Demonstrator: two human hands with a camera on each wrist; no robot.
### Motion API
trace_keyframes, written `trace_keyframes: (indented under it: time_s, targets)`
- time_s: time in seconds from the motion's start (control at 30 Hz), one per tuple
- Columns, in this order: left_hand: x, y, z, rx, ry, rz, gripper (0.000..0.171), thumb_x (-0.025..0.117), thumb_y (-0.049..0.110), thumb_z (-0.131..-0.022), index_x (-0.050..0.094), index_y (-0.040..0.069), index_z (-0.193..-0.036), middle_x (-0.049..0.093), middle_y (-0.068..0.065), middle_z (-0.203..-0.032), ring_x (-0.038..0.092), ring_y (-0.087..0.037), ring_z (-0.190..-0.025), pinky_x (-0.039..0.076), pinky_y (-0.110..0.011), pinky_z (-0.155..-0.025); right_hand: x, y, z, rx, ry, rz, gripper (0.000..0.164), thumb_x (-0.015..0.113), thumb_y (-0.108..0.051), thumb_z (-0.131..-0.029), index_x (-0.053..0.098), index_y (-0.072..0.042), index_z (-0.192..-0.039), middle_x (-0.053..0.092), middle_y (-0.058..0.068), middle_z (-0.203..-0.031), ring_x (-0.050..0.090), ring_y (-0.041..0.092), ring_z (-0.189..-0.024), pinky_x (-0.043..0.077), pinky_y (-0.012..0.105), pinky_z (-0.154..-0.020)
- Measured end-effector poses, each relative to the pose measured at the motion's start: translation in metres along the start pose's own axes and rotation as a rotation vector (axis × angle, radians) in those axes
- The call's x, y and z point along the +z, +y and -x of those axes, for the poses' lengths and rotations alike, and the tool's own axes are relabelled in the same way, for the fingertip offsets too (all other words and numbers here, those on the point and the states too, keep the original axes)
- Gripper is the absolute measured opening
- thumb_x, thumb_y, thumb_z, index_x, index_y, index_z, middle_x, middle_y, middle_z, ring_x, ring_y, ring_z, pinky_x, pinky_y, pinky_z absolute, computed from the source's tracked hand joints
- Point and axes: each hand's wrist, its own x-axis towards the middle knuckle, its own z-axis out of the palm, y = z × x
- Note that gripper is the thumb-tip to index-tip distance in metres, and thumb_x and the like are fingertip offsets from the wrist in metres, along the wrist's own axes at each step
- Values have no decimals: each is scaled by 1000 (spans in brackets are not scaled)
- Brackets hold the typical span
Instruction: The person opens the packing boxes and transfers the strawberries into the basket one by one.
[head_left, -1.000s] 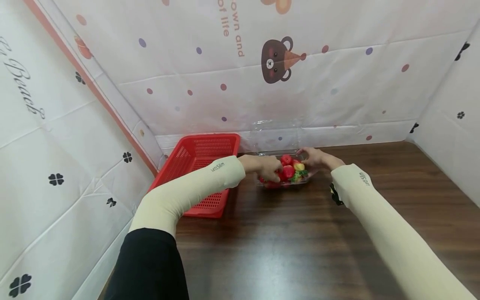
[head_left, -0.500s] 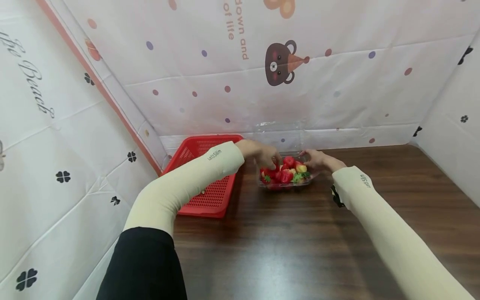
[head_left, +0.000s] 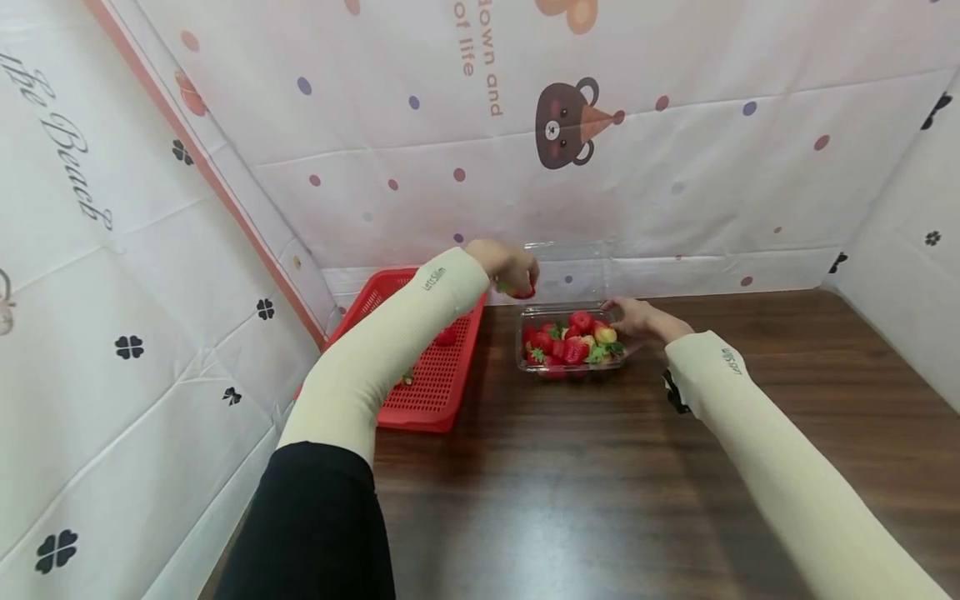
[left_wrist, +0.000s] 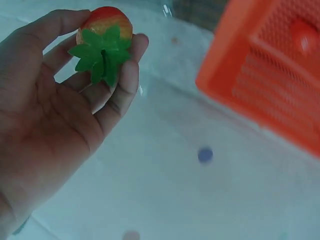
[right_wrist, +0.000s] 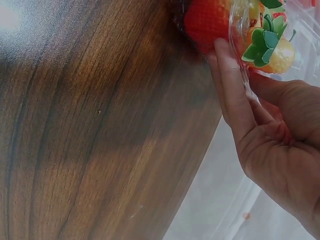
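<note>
My left hand (head_left: 510,265) is raised between the clear plastic container and the red basket. Its thumb and fingers pinch a strawberry (left_wrist: 105,36), red and yellowish with a green leaf cap turned toward the left wrist camera. The clear container (head_left: 534,313) stands on the table with its lid up, holding several red and yellowish strawberries (head_left: 575,350). At its right end, my right hand (head_left: 639,320) grips the wall, thumb inside and fingers outside, as the right wrist view shows.
The red perforated basket (head_left: 427,400) stands left of the container, partly hidden by my left sleeve. Inside lies a red strawberry (head_left: 447,335). A transparent lid (head_left: 570,265) rises behind the container, close to the printed back cloth (head_left: 675,208). Brown wooden table (head_left: 570,483) extends in front.
My left hand has come up out of the container and moved left toward the basket, carrying the strawberry. My right hand stays at the container's right end.
</note>
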Motion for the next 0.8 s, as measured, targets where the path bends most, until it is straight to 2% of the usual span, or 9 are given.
trace_keyframes:
  time_s: [0.13,0.33,0.4,0.57,0.73,0.8]
  targets:
    - [-13,-20,9,-29,84,-58,24,52,27,-93,62,13,-110,58,-2,-98,51,-17,-92,43,-31,-77,0,-1,0,-1,19,24,40,46,-5,-97,35,2,-136,45,35,-121,63,34,-89,57,36,-65]
    - [-21,-54,22,-101,218,38,24,55,22,-88,64,14,-108,61,-3,-99,53,-20,-91,45,-35,-76,0,-5,3,-45,42,89,40,48,-2,-95,39,5,-133,35,39,-134,49,49,-115,51,47,-87]
    - [-20,-66,25,-133,253,58,21,56,20,-87,65,12,-104,60,-4,-93,52,-19,-87,45,-33,-73,0,-6,5,-48,40,86,40,48,-1,-95,39,6,-133,33,39,-136,47,49,-117,51,48,-87]
    - [-13,-95,38,-251,319,120,10,57,16,-89,63,8,-91,57,-6,-83,50,-20,-79,43,-30,-66,1,-8,6,-40,22,38,41,47,1,-95,37,7,-134,34,40,-133,57,46,-105,57,39,-69]
    - [4,-117,57,-386,350,251,10,63,16,-88,64,8,-95,63,-8,-92,56,-23,-84,49,-33,-72,1,-6,5,-46,23,48,40,46,1,-95,37,7,-134,33,40,-134,55,45,-108,57,38,-72]
    - [13,-125,64,-425,359,252,12,64,15,-87,66,6,-94,65,-10,-94,58,-24,-86,50,-35,-74,1,-6,5,-46,18,36,40,45,2,-95,36,8,-134,32,40,-134,53,47,-109,57,39,-71]
